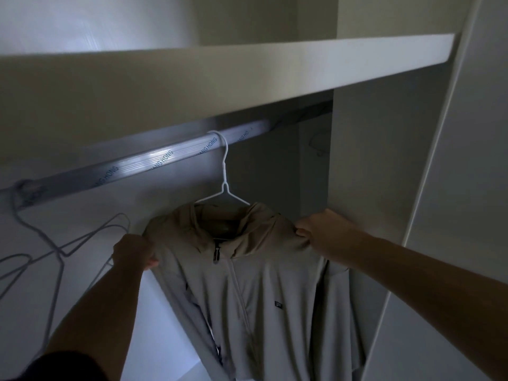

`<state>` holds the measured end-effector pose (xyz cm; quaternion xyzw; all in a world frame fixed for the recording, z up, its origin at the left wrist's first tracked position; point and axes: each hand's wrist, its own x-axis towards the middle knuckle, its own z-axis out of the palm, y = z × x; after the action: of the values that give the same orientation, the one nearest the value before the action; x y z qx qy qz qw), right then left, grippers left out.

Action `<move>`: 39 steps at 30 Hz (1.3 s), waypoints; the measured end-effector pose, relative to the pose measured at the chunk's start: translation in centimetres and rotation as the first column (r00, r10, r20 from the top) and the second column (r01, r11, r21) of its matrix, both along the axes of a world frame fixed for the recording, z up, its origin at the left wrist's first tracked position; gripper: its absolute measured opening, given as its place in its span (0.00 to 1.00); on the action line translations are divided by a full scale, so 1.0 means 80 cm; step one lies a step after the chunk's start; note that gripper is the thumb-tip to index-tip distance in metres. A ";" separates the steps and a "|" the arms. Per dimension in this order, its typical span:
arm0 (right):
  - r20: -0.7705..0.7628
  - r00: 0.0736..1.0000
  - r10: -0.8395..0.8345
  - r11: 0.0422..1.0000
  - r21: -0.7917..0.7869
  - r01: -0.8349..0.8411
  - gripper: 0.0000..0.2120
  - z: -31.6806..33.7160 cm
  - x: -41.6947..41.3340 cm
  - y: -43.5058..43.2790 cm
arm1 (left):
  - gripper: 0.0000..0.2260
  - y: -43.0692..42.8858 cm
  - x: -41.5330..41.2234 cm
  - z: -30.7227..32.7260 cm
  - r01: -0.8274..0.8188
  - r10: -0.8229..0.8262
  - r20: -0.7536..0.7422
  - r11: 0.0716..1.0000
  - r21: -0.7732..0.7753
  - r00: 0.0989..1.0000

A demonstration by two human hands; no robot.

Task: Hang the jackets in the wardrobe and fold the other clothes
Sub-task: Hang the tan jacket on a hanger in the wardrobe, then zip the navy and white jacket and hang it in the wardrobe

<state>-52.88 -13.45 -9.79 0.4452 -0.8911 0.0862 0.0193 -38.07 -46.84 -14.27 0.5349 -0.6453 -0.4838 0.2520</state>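
A beige hooded zip jacket [264, 292] hangs on a white wire hanger [224, 185], whose hook sits over the silver wardrobe rail [154, 160]. My left hand [136, 251] is shut on the jacket's left shoulder. Over on the other side, my right hand [321, 232] grips the right shoulder near the hood. The zip is closed and a small dark logo shows on the chest. The jacket's lower hem runs out of the frame.
Several empty wire hangers [63, 248] hang on the rail to the left. A white shelf [247, 59] runs just above the rail. The wardrobe's side panel [371, 160] stands close to the right of the jacket.
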 end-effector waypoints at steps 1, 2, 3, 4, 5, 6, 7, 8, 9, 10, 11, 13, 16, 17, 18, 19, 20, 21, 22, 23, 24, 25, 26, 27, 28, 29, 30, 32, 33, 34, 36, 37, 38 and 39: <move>0.002 1.000 0.000 1.000 -0.003 0.000 0.13 0.000 0.001 0.001 | 0.13 0.004 -0.003 0.003 0.030 -0.029 0.033 0.999 -0.028 0.999; 0.007 1.000 -0.005 1.000 -0.009 0.005 0.13 0.000 0.003 0.001 | 0.14 0.008 -0.012 0.008 0.050 -0.047 0.047 0.997 -0.058 0.998; 0.014 1.000 -0.012 1.000 -0.012 0.012 0.13 -0.001 0.005 0.001 | 0.14 0.017 -0.021 0.018 0.034 -0.032 0.033 0.996 -0.082 0.999; 0.020 1.000 -0.021 1.000 -0.009 0.021 0.13 -0.001 0.008 0.000 | 0.14 0.032 -0.027 0.028 0.016 -0.017 -0.003 0.992 -0.122 1.000; 0.025 0.999 -0.030 1.000 -0.003 0.030 0.13 -0.001 0.011 -0.002 | 0.14 0.046 -0.034 0.037 0.026 -0.035 -0.055 0.987 -0.158 0.998; 0.031 0.999 -0.038 0.999 0.002 0.038 0.13 -0.001 0.013 -0.004 | 0.14 0.062 -0.040 0.048 0.069 -0.084 -0.078 0.981 -0.183 0.993; 0.040 0.998 -0.047 0.999 0.006 0.047 0.13 -0.002 0.016 -0.006 | 0.15 0.078 -0.045 0.057 0.131 -0.149 -0.099 0.977 -0.168 0.984; 0.050 0.997 -0.054 0.999 0.009 0.053 0.13 -0.002 0.019 -0.007 | 0.16 0.094 -0.049 0.062 0.197 -0.211 -0.083 0.969 -0.146 0.974; 0.055 0.997 -0.060 0.998 0.008 0.060 0.12 -0.003 0.022 -0.008 | 0.16 0.108 -0.050 0.063 0.254 -0.264 -0.063 0.958 -0.137 0.962; 0.054 0.996 -0.064 0.998 0.009 0.064 0.11 -0.005 0.025 -0.009 | 0.18 0.119 -0.050 0.063 0.300 -0.309 -0.019 0.937 -0.179 0.951; 0.052 0.997 -0.062 0.998 0.008 0.062 0.11 -0.006 0.029 -0.010 | 0.19 0.130 -0.047 0.060 0.330 -0.330 0.048 0.898 -0.292 0.943; 0.048 0.997 -0.054 0.999 0.008 0.054 0.11 -0.010 0.039 -0.010 | 0.15 0.152 -0.035 0.057 0.337 -0.314 0.143 0.748 -0.572 0.939; 0.093 0.993 -0.079 0.997 0.001 0.079 0.12 -0.022 0.053 -0.003 | 0.10 0.193 -0.023 0.061 0.427 -0.429 0.192 0.560 -0.710 0.883; 0.101 0.991 -0.089 0.996 -0.003 0.090 0.12 -0.027 0.059 0.000 | 0.10 0.203 -0.023 0.061 0.500 -0.483 0.240 0.531 -0.684 0.842; 0.112 0.988 -0.105 0.994 -0.010 0.106 0.13 -0.031 0.064 0.005 | 0.11 0.213 -0.023 0.062 0.576 -0.520 0.302 0.516 -0.634 0.799; 0.136 0.983 -0.125 0.991 -0.023 0.130 0.15 -0.033 0.069 0.010 | 0.13 0.222 -0.022 0.064 0.631 -0.534 0.359 0.516 -0.580 0.766; 0.181 0.971 -0.156 0.985 -0.046 0.167 0.17 -0.032 0.076 0.016 | 0.14 0.230 -0.019 0.068 0.653 -0.533 0.387 0.528 -0.543 0.753; 0.234 0.954 -0.187 0.975 -0.074 0.209 0.19 -0.029 0.083 0.024 | 0.15 0.238 -0.015 0.073 0.646 -0.528 0.380 0.546 -0.533 0.759; 0.284 0.936 -0.210 0.963 -0.104 0.247 0.20 -0.024 0.093 0.032 | 0.14 0.250 -0.007 0.079 0.624 -0.523 0.351 0.569 -0.535 0.777; 0.326 0.920 -0.218 0.952 -0.136 0.274 0.21 -0.020 0.106 0.044 | 0.13 0.264 0.004 0.084 0.604 -0.527 0.311 0.593 -0.532 0.791; 0.358 0.909 -0.214 0.941 -0.175 0.290 0.21 -0.016 0.120 0.057 | 0.12 0.280 0.016 0.088 0.592 -0.545 0.263 0.613 -0.523 0.796; 0.386 0.900 -0.203 0.927 -0.221 0.304 0.20 -0.012 0.137 0.073 | 0.10 0.299 0.031 0.091 0.593 -0.577 0.211 0.626 -0.506 0.789; 0.420 0.887 -0.192 0.906 -0.272 0.325 0.19 -0.008 0.157 0.094 | 0.08 0.321 0.048 0.093 0.604 -0.617 0.157 0.632 -0.486 0.771; 0.451 0.874 -0.180 0.878 -0.328 0.350 0.18 -0.005 0.177 0.116 | 0.06 0.344 0.065 0.095 0.618 -0.654 0.107 0.631 -0.469 0.749; 0.479 0.862 -0.168 0.845 -0.380 0.376 0.18 -0.002 0.199 0.141 | 0.05 0.369 0.084 0.095 0.633 -0.686 0.062 0.628 -0.452 0.725; 0.505 0.849 -0.158 0.810 -0.425 0.404 0.17 0.001 0.220 0.167 | 0.04 0.396 0.103 0.096 0.648 -0.712 0.020 0.626 -0.433 0.702; 0.531 0.834 -0.147 0.776 -0.461 0.430 0.16 0.003 0.241 0.197 | 0.04 0.427 0.121 0.095 0.666 -0.736 -0.016 0.622 -0.413 0.677; 0.573 0.810 -0.126 0.707 -0.521 0.478 0.14 0.006 0.283 0.263 | 0.04 0.493 0.156 0.090 0.698 -0.778 -0.086 0.601 -0.388 0.622; 0.588 0.799 -0.125 0.667 -0.546 0.507 0.13 0.005 0.304 0.300 | 0.05 0.530 0.172 0.088 0.713 -0.798 -0.123 0.586 -0.385 0.589; 0.606 0.784 -0.136 0.628 -0.560 0.541 0.12 0.003 0.325 0.341 | 0.05 0.571 0.188 0.084 0.733 -0.821 -0.155 0.563 -0.382 0.550; 0.646 0.741 -0.183 0.557 -0.553 0.620 0.11 -0.003 0.368 0.429 | 0.06 0.656 0.218 0.077 0.772 -0.864 -0.197 0.502 -0.389 0.462; 0.668 0.714 -0.211 0.521 -0.542 0.660 0.11 -0.005 0.390 0.474 | 0.07 0.699 0.232 0.073 0.790 -0.882 -0.215 0.470 -0.393 0.418; 0.690 0.684 -0.237 0.482 -0.528 0.700 0.12 -0.006 0.412 0.520 | 0.08 0.744 0.245 0.070 0.810 -0.895 -0.234 0.443 -0.384 0.378; 0.708 0.654 -0.267 0.439 -0.514 0.737 0.12 -0.007 0.434 0.564 | 0.09 0.789 0.257 0.066 0.833 -0.906 -0.251 0.415 -0.365 0.341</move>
<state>-18.20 31.68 -10.33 0.0469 -0.8227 0.5664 -0.0120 -17.51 16.26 -8.96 -0.0326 -0.7996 -0.5857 0.1288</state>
